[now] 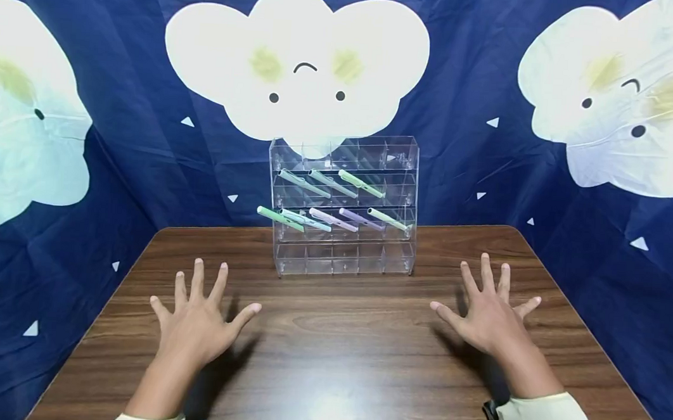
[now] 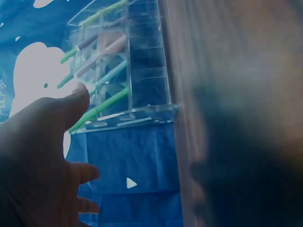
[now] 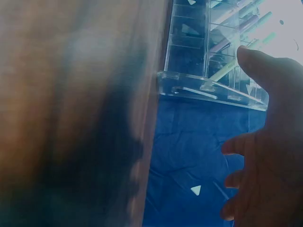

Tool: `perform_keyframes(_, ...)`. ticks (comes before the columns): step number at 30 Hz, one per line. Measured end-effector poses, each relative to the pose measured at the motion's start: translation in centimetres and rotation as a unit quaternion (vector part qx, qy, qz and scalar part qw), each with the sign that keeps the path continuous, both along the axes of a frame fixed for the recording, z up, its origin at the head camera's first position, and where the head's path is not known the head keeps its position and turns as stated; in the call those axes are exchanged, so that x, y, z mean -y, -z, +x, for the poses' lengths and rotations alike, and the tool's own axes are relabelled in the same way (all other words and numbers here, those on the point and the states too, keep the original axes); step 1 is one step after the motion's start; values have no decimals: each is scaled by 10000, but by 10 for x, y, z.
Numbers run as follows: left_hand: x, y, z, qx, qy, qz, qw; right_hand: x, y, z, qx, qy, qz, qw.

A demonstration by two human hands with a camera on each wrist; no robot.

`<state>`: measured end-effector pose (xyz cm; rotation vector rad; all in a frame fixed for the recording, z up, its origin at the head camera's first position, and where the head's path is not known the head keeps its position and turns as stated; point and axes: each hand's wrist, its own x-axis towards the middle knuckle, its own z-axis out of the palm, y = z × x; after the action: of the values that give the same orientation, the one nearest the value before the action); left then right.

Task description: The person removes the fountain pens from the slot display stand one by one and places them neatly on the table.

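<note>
The rack [image 1: 345, 266] stands upright near the table's [image 1: 330, 336] far edge, about midway between its two rounded corners. The left hand [image 1: 193, 326] is in front and to the left of it, the right hand [image 1: 490, 323] in front and to the right, both well apart from it. A broad stretch of wood runs between the hands and up to the rack's front. The right little finger comes near the table's right side edge; the left hand keeps more wood beside it. Both hands have fingers and thumbs spread wide, palms down, holding nothing, and seem raised, with shadows [image 1: 231, 369] on the wood.

The rack is clear, glossy plastic, stepped in tiers and split by thin dividers into small compartments. Slim pens [image 1: 334, 220] lie tilted in two rows: three above in grey-green and light green, five below in green, pale blue, pink, purple and pale green. The leftmost lower pen juts past the rack's left side.

The table is brown with streaked grain and a white glare [image 1: 330, 416] at the near side. Creased blue cloth [image 1: 464, 166] hangs around it, printed with white clouds [image 1: 298, 62] and small triangles [image 1: 31, 329].
</note>
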<state>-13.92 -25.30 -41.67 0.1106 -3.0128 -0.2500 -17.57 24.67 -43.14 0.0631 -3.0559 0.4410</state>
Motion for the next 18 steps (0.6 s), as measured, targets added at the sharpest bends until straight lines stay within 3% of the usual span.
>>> perform_keyframes(6,-5,-12,-21,-40,61,92,9999,5,-18,-17,-78,-59,15,10000)
perform_keyframes(12,-3,-16,-37,50,43,249,9997,18,-34,-36,-193,-89,163,9996)
perform_keyframes(18,1,-15,-50,373,122,846,9956,37,-44,-51,-585,-119,115,9981)
